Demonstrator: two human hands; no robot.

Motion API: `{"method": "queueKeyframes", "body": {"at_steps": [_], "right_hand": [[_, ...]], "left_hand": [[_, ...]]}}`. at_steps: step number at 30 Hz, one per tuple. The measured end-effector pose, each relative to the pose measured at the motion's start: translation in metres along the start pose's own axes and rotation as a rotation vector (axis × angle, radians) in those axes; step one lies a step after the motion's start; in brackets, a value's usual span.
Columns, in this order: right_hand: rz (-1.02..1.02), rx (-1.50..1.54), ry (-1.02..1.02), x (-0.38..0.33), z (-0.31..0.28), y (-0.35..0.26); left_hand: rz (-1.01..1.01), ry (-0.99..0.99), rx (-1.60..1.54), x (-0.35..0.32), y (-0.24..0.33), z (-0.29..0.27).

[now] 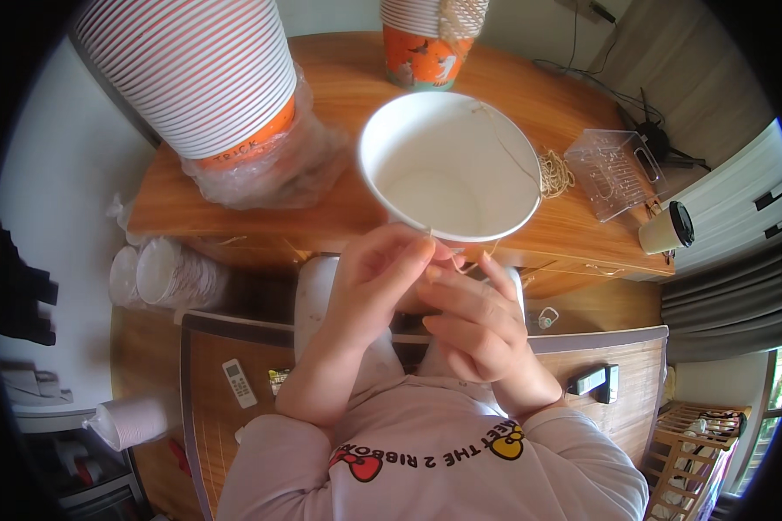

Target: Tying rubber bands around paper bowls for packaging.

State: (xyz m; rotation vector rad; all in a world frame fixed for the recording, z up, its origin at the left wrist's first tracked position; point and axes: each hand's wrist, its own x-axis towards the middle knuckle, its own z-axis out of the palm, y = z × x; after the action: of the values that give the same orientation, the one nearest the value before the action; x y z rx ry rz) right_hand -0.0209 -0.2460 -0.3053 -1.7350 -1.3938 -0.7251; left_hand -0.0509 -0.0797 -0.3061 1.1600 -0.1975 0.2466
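From my remote seat I see a white-lined paper bucket (413,143) by the near edge of a wooden table (343,65), with a loose pile of string (558,174) just to its right. The left hand (375,282) has thumb and finger pinched together at the near rim; the right hand (480,317) curls close by. I cannot tell what either grips. I judge this step as threading or knotting string, which calls for a fine, steady pinch.
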Motion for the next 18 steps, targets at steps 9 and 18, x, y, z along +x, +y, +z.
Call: {"method": "queueKeyframes", "body": {"at_steps": [9,18], "right_hand": [[0.325,-0.026,0.166,0.002,0.001,-0.005],[0.242,0.026,0.066,-0.004,-0.006,-0.01]], "left_hand": [[0.019,0.021,0.079,-0.004,-0.004,0.0],[0.219,-0.001,0.311,-0.008,-0.012,-0.006]]}}
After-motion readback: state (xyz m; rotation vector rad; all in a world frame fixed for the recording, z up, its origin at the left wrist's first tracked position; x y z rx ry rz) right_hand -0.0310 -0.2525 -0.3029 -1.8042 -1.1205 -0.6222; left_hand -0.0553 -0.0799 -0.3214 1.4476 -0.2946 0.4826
